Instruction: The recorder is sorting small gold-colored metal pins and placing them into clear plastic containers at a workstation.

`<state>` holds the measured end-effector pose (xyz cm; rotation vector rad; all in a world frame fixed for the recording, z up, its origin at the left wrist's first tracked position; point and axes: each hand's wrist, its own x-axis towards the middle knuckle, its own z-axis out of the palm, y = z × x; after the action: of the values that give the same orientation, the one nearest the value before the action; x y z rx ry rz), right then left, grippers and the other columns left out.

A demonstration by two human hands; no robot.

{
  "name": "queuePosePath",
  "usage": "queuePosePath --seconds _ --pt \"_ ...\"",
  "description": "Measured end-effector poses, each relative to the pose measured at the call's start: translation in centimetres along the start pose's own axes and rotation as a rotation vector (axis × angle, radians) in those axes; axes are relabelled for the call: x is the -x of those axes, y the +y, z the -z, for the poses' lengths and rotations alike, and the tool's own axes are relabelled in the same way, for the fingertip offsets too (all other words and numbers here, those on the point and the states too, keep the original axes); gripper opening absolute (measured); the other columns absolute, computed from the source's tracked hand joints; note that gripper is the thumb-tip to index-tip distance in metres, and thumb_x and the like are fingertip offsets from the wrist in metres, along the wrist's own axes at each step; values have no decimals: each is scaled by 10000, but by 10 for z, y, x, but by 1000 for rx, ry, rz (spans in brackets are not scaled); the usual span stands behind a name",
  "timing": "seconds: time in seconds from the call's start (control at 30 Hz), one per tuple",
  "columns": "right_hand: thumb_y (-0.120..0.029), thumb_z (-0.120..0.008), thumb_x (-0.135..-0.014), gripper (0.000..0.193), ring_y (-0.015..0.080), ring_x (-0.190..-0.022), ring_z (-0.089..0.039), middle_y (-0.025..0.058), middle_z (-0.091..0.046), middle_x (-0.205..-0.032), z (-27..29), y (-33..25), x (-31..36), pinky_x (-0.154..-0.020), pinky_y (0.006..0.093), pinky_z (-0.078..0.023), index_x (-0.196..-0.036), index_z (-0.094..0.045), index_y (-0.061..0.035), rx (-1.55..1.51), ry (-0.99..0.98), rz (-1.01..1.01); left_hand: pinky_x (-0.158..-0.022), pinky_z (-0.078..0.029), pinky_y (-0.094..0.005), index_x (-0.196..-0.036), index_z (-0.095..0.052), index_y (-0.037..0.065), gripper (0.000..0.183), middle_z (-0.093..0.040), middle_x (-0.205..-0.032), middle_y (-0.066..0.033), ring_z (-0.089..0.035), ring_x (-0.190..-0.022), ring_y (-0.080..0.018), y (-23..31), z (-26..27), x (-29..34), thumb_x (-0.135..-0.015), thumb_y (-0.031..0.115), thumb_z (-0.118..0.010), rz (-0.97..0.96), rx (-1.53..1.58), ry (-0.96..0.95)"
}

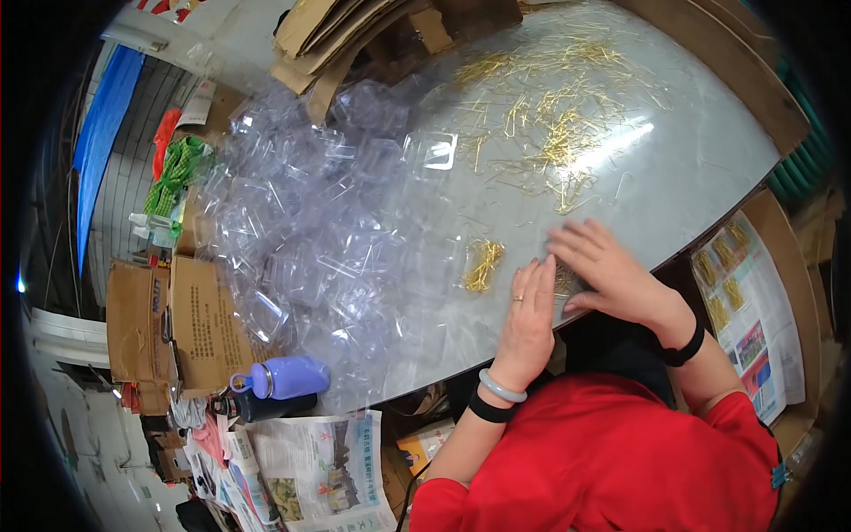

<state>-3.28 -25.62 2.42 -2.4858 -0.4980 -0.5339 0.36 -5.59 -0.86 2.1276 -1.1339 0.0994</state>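
Observation:
My left hand [529, 310] is on the near edge of the grey table [700, 177], its fingers stretched out and close together. Just to its right, my right hand [612, 273] has its fingers extended and the thumb apart. Some thin metal wire pieces [562, 280] show between the two hands, partly covered by them. Left of my left hand lies a small bundle of gold wire hooks [483, 266], apparently in a clear plastic case. Farther back, loose gold wire hooks [567, 133] are scattered over the table.
A big heap of clear plastic cases [301, 222] covers the table's left side. A purple bottle [297, 378] stands at its near edge. Cardboard boxes [208, 324] are at the left. At the right, a newspaper-lined carton [802, 328] holds several packs of gold hooks [732, 294].

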Motion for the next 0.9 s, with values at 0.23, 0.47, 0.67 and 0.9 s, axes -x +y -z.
queuePosePath --seconds 0.23,0.47,0.67,0.9 --pt "-115 -778 -781 534 343 -1192 -563 133 -613 -1243 -18 -8 6 -1018 431 -468 -1271 -593 -8 -83 -69 -30 -1123 -388 -479 -1520 -341 -39 651 -454 -1442 -275 -443 -1344 -457 3 3 10 -907 -76 -554 61 120 111" --pt "-119 -747 -821 417 320 -1246 -546 97 -613 -1294 -13 -11 5 -1047 420 -455 -1216 -634 -47 42 -60 38 -923 -483 -466 -1395 -497 -49 596 -537 -1296 -238 -562 -1115 -435 28 31 39 -871 90 -746 262 -241 45" --pt "27 -646 -807 366 317 -1279 -563 111 -641 -1289 -20 -5 14 -1122 453 -438 -1165 -662 -47 -97 -98 65 -883 -506 -435 -1333 -548 -40 560 -543 -1199 -219 -582 -1052 -416 24 42 26 -840 97 -775 348 -106 -25" --pt "99 -587 -771 438 344 -1217 -606 136 -642 -1265 -22 -2 18 -1097 457 -474 -1183 -651 -38 -146 -53 33 -886 -507 -421 -1289 -588 -17 507 -529 -1211 -208 -582 -1048 -392 22 49 15 -816 25 -767 338 13 -113"
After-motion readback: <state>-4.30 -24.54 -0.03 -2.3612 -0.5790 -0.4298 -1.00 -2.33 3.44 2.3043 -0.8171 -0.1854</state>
